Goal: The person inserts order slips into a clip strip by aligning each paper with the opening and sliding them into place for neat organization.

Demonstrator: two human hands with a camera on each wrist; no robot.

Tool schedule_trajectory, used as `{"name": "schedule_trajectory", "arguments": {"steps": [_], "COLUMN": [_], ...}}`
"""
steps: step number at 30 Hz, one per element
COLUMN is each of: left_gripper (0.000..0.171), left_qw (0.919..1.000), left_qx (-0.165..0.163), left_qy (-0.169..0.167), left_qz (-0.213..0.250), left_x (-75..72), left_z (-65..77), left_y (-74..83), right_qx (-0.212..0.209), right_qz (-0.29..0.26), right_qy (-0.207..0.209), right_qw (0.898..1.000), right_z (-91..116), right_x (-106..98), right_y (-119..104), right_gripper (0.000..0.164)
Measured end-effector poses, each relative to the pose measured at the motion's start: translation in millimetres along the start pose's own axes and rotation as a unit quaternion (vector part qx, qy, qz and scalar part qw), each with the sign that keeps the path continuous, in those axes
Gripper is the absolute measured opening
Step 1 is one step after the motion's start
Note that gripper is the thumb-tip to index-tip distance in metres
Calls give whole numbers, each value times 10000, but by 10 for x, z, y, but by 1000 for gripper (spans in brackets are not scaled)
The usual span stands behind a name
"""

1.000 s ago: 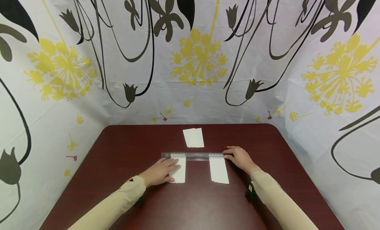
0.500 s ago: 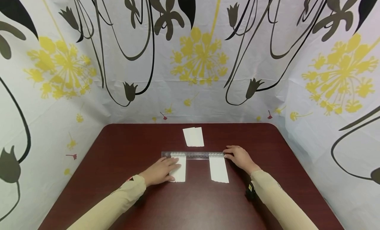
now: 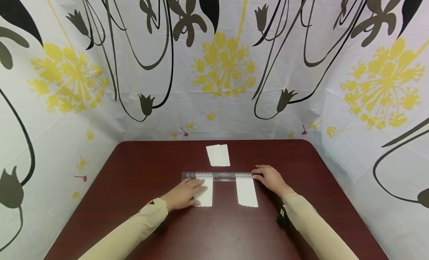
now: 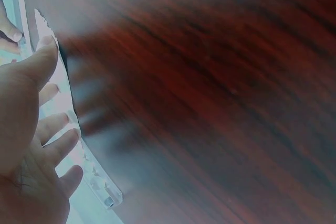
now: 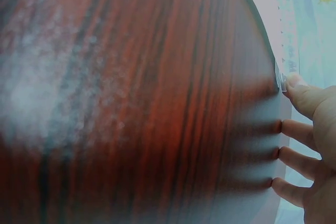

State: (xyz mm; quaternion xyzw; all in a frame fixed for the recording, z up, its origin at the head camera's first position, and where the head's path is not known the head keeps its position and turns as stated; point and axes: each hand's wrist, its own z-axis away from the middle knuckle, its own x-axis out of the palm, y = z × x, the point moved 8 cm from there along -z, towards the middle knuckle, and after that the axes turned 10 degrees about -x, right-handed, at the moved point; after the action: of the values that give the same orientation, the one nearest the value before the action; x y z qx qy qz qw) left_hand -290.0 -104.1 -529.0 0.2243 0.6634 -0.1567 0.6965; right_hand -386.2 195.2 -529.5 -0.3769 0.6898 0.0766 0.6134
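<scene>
A clear ruler (image 3: 224, 176) lies crosswise on the table, with two white paper strips below its edge. My left hand (image 3: 185, 193) rests on the left paper strip (image 3: 208, 195), fingers extended and spread. The left wrist view shows that hand (image 4: 31, 135) with its fingertips on the paper beside the ruler (image 4: 100, 179). My right hand (image 3: 272, 178) is at the ruler's right end, close to the right paper strip (image 3: 247, 193). In the right wrist view, the thumb of this hand (image 5: 315, 140) touches the ruler's end, while the other visible fingertips rest on the table.
Beyond the ruler lie more white paper pieces (image 3: 218, 155), overlapping. The dark red wooden table (image 3: 214, 230) has rounded far corners. A white curtain (image 3: 221, 114) with flower prints surrounds it on the far side and both flanks.
My left hand has slid slightly right, and the left paper strip has shifted right with it along the ruler. The right hand, the ruler and the right strip stay put.
</scene>
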Motion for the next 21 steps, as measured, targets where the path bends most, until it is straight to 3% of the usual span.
{"name": "schedule_trajectory", "arguments": {"steps": [21], "left_gripper": [64], "left_qw": [10000], "left_qx": [-3], "left_qy": [39], "left_qz": [-51], "left_x": [24], "left_z": [-13], "left_y": [4], "right_qx": [-70], "right_qz": [105], "right_qy": [-29], "right_qw": [9999], "right_z": [-4], "right_x": [18], "right_y": [-15], "right_gripper": [32]}}
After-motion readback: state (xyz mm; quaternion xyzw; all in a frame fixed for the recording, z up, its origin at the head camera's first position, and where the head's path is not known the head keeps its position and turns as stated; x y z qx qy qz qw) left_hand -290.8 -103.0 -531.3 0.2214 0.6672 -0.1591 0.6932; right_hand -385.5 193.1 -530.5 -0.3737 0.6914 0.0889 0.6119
